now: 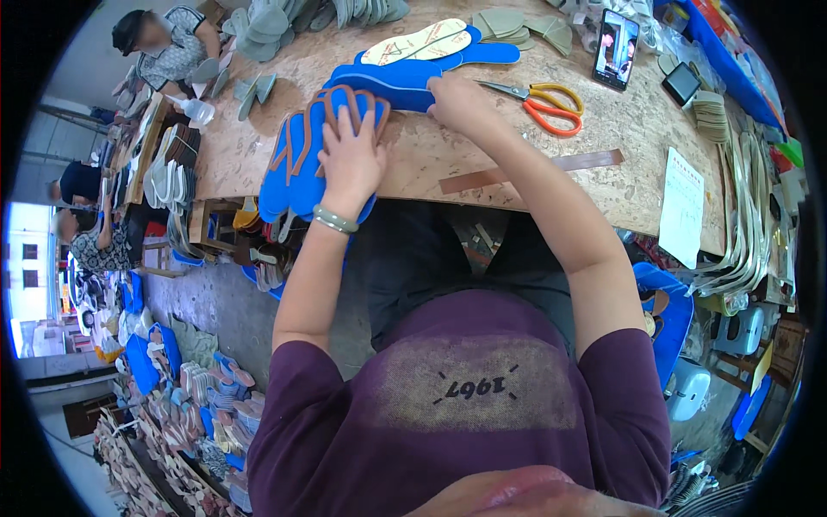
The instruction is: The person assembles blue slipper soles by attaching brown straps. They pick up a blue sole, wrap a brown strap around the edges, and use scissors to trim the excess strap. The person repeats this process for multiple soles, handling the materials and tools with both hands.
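My left hand [355, 164], a bangle at its wrist, lies with fingers spread over a fanned pile of blue insoles with brown strap loops [293, 159] at the table's front edge. My right hand [461, 103] grips the right end of a plain blue insole [388, 76], which is tilted up on its side behind that pile. Farther back, cream printed insoles [418, 43] rest on more blue ones. Scissors with orange handles [551, 110] lie right of my right hand. A flat brown strip [534, 171] passes beneath my right forearm.
A phone [616, 50] leans up at the back right near a small black box [680, 82]. A paper sheet [680, 207] lies at the right edge. Grey sole pieces [258, 30] are heaped at the back. People work at far left; shoe parts cover the floor at lower left.
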Demonstrator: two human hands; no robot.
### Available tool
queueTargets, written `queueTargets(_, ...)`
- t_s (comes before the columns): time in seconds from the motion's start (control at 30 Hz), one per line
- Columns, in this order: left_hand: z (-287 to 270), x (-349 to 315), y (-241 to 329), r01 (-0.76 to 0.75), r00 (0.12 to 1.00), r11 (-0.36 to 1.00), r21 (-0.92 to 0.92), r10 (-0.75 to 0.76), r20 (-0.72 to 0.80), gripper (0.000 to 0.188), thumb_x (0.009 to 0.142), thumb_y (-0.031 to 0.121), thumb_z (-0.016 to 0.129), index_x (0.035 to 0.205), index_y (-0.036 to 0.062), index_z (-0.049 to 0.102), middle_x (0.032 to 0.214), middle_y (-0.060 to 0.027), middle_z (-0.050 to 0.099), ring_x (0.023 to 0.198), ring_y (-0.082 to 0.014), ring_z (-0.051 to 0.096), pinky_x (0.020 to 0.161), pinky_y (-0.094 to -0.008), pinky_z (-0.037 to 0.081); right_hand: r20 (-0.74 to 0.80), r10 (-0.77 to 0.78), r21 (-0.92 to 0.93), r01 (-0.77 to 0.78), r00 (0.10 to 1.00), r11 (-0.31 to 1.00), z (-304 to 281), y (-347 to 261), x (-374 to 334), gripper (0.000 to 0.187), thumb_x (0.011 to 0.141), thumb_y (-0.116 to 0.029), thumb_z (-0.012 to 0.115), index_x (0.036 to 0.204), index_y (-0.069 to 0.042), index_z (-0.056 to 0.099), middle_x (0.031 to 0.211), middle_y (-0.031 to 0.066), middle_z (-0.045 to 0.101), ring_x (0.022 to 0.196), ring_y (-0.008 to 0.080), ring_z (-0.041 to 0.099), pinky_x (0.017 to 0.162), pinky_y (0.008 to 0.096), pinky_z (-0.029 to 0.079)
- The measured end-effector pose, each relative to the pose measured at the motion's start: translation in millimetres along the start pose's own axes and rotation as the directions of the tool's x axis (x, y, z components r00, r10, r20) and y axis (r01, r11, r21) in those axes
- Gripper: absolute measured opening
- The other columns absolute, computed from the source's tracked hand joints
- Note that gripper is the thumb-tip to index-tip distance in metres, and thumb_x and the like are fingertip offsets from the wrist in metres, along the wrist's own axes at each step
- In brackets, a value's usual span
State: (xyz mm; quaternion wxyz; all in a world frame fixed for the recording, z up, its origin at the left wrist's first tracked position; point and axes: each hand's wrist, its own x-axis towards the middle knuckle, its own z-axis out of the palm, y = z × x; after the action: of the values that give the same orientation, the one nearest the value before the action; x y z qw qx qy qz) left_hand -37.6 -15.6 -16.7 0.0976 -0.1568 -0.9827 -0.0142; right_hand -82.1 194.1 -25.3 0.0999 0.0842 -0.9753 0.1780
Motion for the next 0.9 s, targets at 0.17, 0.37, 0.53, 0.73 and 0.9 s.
queueTargets(0.17,12.7,-3.4,-38.8,0.036,0.999,0.997,0.074,-0.033,-0.041,0.06,0.083,0.025,0.058,0.139,0.0154,0.037,0.144,-0.0246,0.028,0.127,-0.0568,0.024,0.09,-0.0699,0.034,-0.196,0.098,0.163,-0.066,0.976,0.984,-24.4,36.2,-14.2,0.026,0.08,-0.025,0.068,0.09,-0.001,0.066,0.082,0.0153,0.064,0.075,0.0308,0.061,0.07,0.0414,0.048)
queueTargets(0.37,-12.0,12.0,29.8,-0.206,0.97,0.478,-0.854,-0.016,-0.242,0.055,0.089,0.032,0.059,0.13,0.001,0.041,0.132,-0.0219,0.047,0.123,-0.0335,0.046,0.097,-0.0515,0.04,0.284,0.082,0.887,-0.294,0.955,0.357,-52.8,28.9,-65.1,0.029,0.081,-0.032,0.07,0.095,-0.007,0.068,0.075,-0.0014,0.061,0.057,0.0035,0.046,0.052,0.0194,0.038)
queueTargets(0.53,-45.7,26.8,61.8,0.032,0.999,-0.614,-0.789,0.014,0.029,0.039,0.096,0.027,0.051,0.124,-0.0007,0.045,0.119,-0.0196,0.057,0.103,-0.0308,0.06,0.085,-0.0413,0.051,0.405,-0.095,0.609,-0.191,0.909,0.77,-60.0,-5.0,-105.3,0.039,0.078,-0.025,0.07,0.108,-0.003,0.059,0.092,0.0146,0.064,0.088,0.0273,0.061,0.08,0.0388,0.046)
queueTargets(0.73,-45.0,6.7,42.4,0.142,0.99,-0.476,-0.868,0.07,0.124,0.034,0.092,0.023,0.058,0.117,0.0,0.053,0.113,-0.015,0.061,0.093,-0.028,0.064,0.075,-0.0393,0.056,0.296,-0.108,0.329,0.005,0.949,0.944,-31.3,-2.3,-121.7,0.03,0.07,-0.017,0.072,0.096,-0.004,0.065,0.092,0.0142,0.065,0.093,0.0308,0.061,0.079,0.0395,0.048)
queueTargets(0.9,-26.4,-8.6,45.3,0.263,0.961,-0.623,-0.737,0.104,0.256,0.034,0.092,0.026,0.058,0.117,0.0048,0.055,0.104,-0.0107,0.063,0.095,-0.0283,0.063,0.078,-0.0416,0.054,0.101,-0.106,0.533,0.036,0.989,0.845,-26.6,15.5,-114.5,0.012,0.074,-0.01,0.067,0.085,-0.004,0.065,0.079,0.0083,0.063,0.079,0.0228,0.062,0.071,0.0346,0.049)
